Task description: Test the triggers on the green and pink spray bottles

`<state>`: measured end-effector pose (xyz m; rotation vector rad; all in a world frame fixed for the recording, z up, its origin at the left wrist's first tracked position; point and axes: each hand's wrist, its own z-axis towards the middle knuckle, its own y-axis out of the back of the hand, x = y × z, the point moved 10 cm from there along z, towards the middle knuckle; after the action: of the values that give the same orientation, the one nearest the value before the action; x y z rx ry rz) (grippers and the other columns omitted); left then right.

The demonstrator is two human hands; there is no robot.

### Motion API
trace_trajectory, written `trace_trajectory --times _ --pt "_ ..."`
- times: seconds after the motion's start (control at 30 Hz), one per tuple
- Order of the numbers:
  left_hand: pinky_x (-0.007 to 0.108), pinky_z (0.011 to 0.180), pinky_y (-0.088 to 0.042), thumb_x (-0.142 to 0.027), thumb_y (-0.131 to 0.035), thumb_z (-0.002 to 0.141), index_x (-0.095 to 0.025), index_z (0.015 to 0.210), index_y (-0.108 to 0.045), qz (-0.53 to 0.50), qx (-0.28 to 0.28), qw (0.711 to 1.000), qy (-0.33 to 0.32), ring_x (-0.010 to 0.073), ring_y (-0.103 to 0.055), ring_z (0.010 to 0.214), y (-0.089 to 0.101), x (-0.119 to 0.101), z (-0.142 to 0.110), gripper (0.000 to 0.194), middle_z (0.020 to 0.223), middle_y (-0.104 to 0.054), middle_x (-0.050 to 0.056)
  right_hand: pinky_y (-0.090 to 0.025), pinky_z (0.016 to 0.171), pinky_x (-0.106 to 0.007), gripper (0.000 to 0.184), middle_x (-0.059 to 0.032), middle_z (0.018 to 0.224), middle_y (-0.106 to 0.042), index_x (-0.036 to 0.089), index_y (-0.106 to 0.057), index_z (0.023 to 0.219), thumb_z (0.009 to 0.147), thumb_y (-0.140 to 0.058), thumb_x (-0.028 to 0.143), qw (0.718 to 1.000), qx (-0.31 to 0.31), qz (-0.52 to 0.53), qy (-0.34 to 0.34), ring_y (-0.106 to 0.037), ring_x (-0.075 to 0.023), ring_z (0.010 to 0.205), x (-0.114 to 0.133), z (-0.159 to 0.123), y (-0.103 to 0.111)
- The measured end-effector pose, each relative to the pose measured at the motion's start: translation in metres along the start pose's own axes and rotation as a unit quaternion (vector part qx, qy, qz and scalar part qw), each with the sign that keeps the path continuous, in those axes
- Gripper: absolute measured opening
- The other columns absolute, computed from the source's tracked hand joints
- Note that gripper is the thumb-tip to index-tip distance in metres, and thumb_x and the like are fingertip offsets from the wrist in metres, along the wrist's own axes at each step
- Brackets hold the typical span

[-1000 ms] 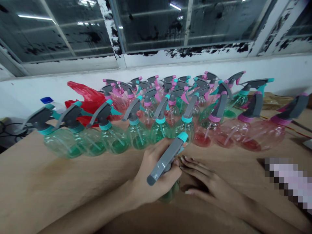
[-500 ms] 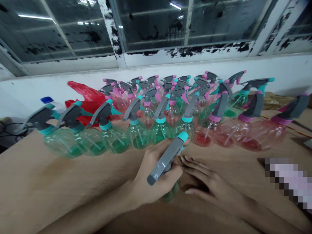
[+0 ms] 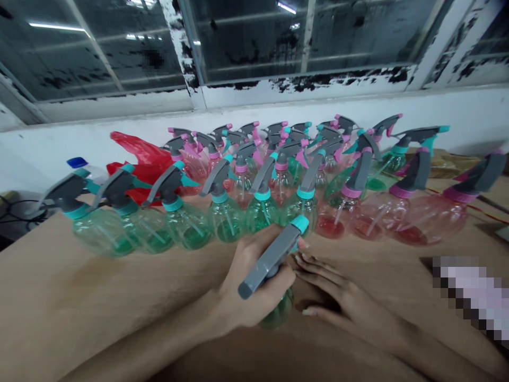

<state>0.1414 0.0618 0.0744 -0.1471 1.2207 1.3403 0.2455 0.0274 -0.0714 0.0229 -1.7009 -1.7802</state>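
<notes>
Near the table's front, my left hand (image 3: 248, 289) is wrapped round the neck of a green spray bottle (image 3: 274, 260), below its grey head with a teal nozzle. The nozzle points up and to the right; most of the bottle's body is hidden under my hand. My right hand (image 3: 338, 294) lies on the table just right of that bottle, fingers stretched out and holding nothing. Just beyond my hands stands a row of spray bottles, with green ones (image 3: 186, 228) to the left and middle and pink ones (image 3: 334, 223) to the right.
More spray bottles crowd behind the front row, against the white wall (image 3: 71, 143). A red plastic bag (image 3: 143, 151) and a blue-capped bottle (image 3: 77, 163) stand at back left. A blurred-out pinkish item (image 3: 473, 292) lies at right on the wooden table (image 3: 159, 286).
The spray head in my left hand has shifted very slightly. My right hand and the rows of bottles stay where they were.
</notes>
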Motion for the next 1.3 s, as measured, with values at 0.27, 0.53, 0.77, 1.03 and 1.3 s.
trace_trajectory --times 0.27,0.53,0.77,1.03,1.3 --pt "0.026 0.066 -0.050 -0.009 -0.045 0.071 -0.019 0.082 -0.059 0.015 0.013 1.000 0.016 0.0147 -0.061 0.071 -0.002 0.004 -0.002 0.021 0.077 -0.063 0.000 -0.030 0.107 -0.044 0.058 -0.0006 0.142 -0.038 0.028 -0.036 0.136 0.083 -0.052 0.047 1.000 -0.014 0.011 -0.002 -0.031 -0.0211 0.131 -0.001 0.000 0.002" --pt "0.025 0.066 -0.051 -0.007 -0.047 0.066 -0.021 0.091 -0.061 0.007 0.014 1.000 0.002 0.0138 -0.061 0.070 -0.004 0.008 0.000 0.032 0.081 -0.064 -0.001 -0.029 0.108 -0.045 0.058 -0.0015 0.143 -0.036 0.027 -0.033 0.137 0.085 -0.049 0.047 1.000 0.000 0.004 0.004 -0.029 -0.0211 0.132 0.000 0.000 0.001" --pt "0.029 0.064 -0.052 -0.013 -0.046 0.069 -0.019 0.091 -0.057 0.030 -0.013 0.999 0.024 0.0169 -0.061 0.070 -0.005 0.017 -0.004 0.025 0.078 -0.060 0.002 -0.030 0.107 -0.044 0.060 -0.0020 0.142 -0.039 0.028 -0.033 0.137 0.083 -0.053 0.044 1.000 -0.015 0.026 0.010 -0.031 -0.0213 0.131 0.002 0.000 0.002" --pt "0.031 0.068 -0.052 -0.012 -0.047 0.071 -0.020 0.094 -0.057 0.032 -0.001 0.998 0.052 0.0170 -0.061 0.072 -0.008 0.027 -0.007 0.026 0.080 -0.060 0.002 -0.030 0.107 -0.045 0.061 -0.0023 0.143 -0.037 0.027 -0.030 0.138 0.084 -0.051 0.045 1.000 -0.005 0.023 0.013 -0.030 -0.0218 0.132 0.003 0.000 0.002" --pt "0.029 0.068 -0.051 -0.011 -0.048 0.072 -0.023 0.101 -0.057 0.020 -0.002 0.998 0.063 0.0159 -0.062 0.072 -0.009 0.029 -0.009 0.033 0.084 -0.060 0.000 -0.029 0.108 -0.044 0.061 -0.0017 0.142 -0.037 0.027 -0.031 0.138 0.084 -0.051 0.045 1.000 -0.008 0.021 0.011 -0.030 -0.0216 0.131 0.002 0.000 0.001"
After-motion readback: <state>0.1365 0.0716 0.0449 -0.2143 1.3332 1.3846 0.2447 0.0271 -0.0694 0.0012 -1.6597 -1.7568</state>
